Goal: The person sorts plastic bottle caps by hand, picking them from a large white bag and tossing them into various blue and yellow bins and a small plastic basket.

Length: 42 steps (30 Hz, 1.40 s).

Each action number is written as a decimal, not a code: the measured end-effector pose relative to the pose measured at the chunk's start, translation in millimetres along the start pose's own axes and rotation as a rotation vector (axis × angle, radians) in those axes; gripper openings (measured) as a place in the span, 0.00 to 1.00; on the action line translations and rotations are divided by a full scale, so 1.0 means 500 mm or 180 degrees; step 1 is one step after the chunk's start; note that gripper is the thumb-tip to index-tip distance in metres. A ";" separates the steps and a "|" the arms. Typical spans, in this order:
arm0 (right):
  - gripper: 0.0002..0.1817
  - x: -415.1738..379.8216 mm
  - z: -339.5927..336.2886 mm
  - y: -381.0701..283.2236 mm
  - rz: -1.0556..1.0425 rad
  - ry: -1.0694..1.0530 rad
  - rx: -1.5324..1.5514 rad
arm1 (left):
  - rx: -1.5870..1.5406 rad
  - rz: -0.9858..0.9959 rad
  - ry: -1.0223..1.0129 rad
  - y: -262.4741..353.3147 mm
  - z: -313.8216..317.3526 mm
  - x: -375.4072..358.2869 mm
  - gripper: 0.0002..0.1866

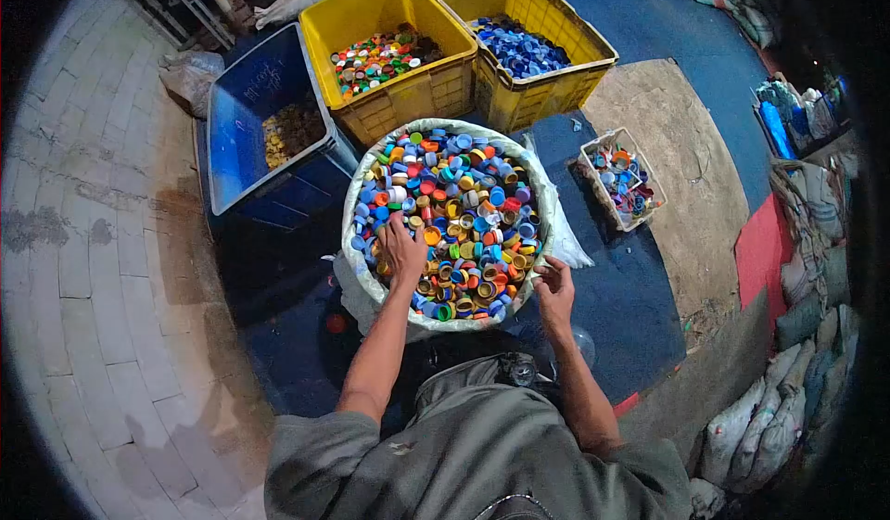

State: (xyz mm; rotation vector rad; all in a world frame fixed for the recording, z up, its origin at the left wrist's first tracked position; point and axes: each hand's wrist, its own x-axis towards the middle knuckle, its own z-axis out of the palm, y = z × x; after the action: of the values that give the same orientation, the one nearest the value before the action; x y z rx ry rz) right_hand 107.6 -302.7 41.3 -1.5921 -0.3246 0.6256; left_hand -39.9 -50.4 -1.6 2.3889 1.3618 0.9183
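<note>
A round tub lined with a pale plastic sack [548, 207] stands in front of me, heaped with bottle caps [464, 200] of many colours. My left hand [401, 249] is down among the caps on the tub's left side. Its fingers are bent together at the tips, and what they hold, if anything, is hidden by the hand and the heap. At the right rim of the tub is my right hand [554, 293], its thumb and fingers apart and nothing visible between them.
Beyond the tub stand a blue bin [269, 75] with yellowish caps, a yellow bin [408, 84] with mixed caps and another yellow bin [528, 103] with blue caps. A small white basket [593, 172] of mixed pieces sits to the right. Filled sacks [760, 427] line the right side.
</note>
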 end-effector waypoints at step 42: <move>0.40 0.005 0.304 0.003 -0.1198 -0.1802 -0.0894 | -0.4333 -0.3072 -0.1482 0.042 -0.146 -0.120 0.15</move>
State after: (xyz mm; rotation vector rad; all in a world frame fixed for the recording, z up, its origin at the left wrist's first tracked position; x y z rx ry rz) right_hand 23.1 -176.4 36.4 -1.5336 -1.1471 0.7484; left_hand -93.2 -119.0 41.3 0.6957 0.9366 0.5668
